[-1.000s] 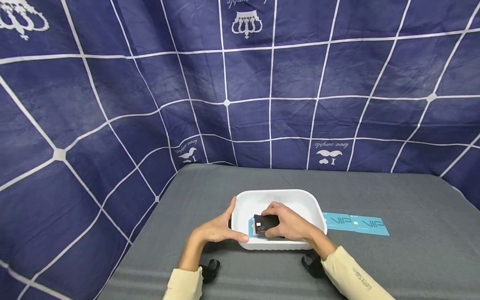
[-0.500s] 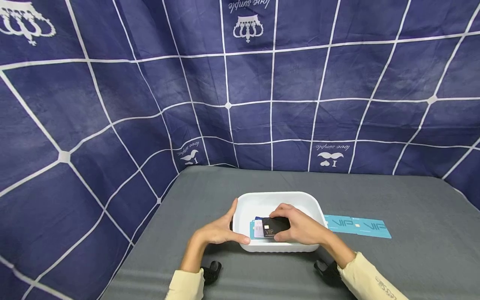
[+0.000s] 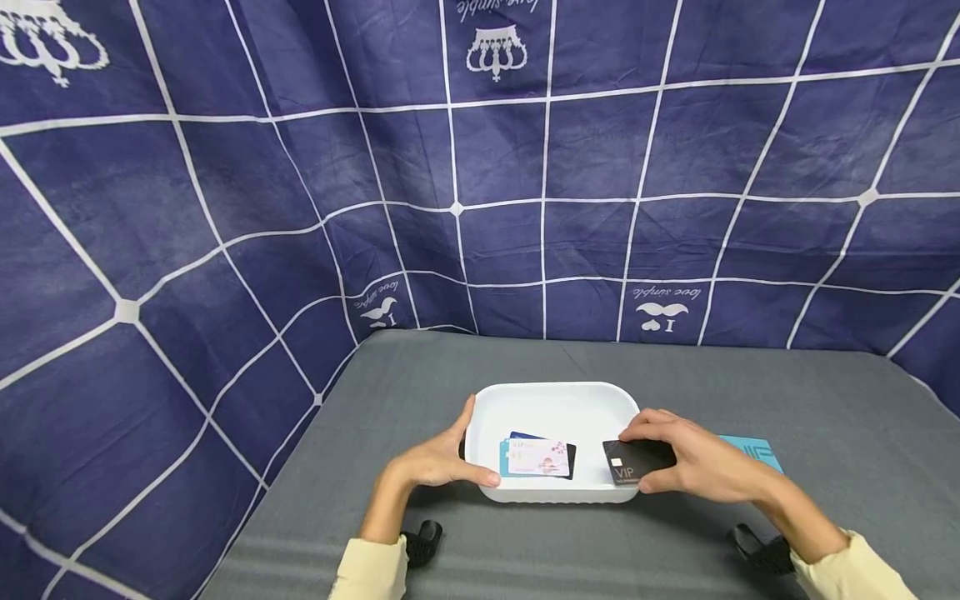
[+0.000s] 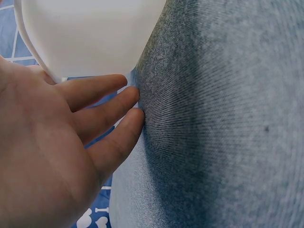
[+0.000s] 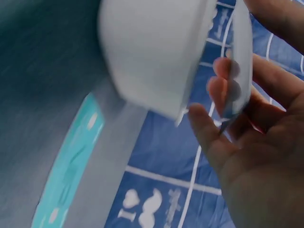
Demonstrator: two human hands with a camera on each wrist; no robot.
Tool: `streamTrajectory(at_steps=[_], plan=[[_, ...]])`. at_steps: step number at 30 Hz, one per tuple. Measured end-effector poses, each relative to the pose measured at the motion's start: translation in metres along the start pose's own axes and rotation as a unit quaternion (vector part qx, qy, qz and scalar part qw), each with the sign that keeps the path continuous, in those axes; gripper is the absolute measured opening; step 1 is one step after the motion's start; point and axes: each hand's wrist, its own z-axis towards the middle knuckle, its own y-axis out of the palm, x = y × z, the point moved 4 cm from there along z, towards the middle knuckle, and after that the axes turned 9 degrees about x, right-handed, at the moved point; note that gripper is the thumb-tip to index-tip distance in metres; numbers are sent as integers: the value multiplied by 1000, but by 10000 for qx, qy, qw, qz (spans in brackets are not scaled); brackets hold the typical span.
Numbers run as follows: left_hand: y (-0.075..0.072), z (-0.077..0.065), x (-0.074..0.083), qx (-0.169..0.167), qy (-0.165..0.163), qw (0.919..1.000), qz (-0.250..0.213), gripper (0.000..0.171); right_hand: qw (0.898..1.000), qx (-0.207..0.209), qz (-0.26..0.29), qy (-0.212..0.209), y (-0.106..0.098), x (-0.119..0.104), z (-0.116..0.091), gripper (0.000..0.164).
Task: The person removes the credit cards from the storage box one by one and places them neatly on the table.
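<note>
A white plastic basin [image 3: 555,396] stands on the grey surface in the head view. My left hand [image 3: 431,460] rests against its left end, thumb at the near rim and the other fingers extended along the outside. In the left wrist view those fingers [image 4: 114,137] are straight beside the basin wall. My right hand [image 3: 697,458] pinches a black VIP card [image 3: 628,462] by its right part, over the basin's right rim. The right wrist view catches this card [image 5: 243,61] nearly edge-on, blurred. Inside the basin, a pink-and-white card [image 3: 538,457] lies on light-blue, dark-blue and black ones.
Turquoise VIP cards [image 5: 71,161] lie in a row on the grey cloth [image 3: 442,367], right of the basin. My right forearm partly hides them in the head view. A blue, white-lined curtain [image 3: 585,242] hangs behind and at the left.
My right hand has carried the black VIP card from the pile rightward to the basin's right rim, uncovering the pink-and-white card. My left hand has stayed at the left end.
</note>
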Motion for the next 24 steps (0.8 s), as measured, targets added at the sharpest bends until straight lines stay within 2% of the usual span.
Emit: streamTrajectory(at_steps=[3,6,13,17,24], plan=[[0,-1,-2,-6,15,10000,-13,134,9996,253,-48,-106,-10,7,-13,50],[2,-2,-4,-37,21,10000,-23,135,9989,476,-28,-41,-20,15,-25,51],[1,-2,-3,-49,43,9999,-109,135,9982,565,-35,182,-36,34,-57,51],[1,-1,0,-80,104,9998,-146,135,9974,665,-219,193,-43,48,-76,53],[0,-1,2,-94,96,9998,-162,134,9925,861,-854,130,-60,71,-101,56]])
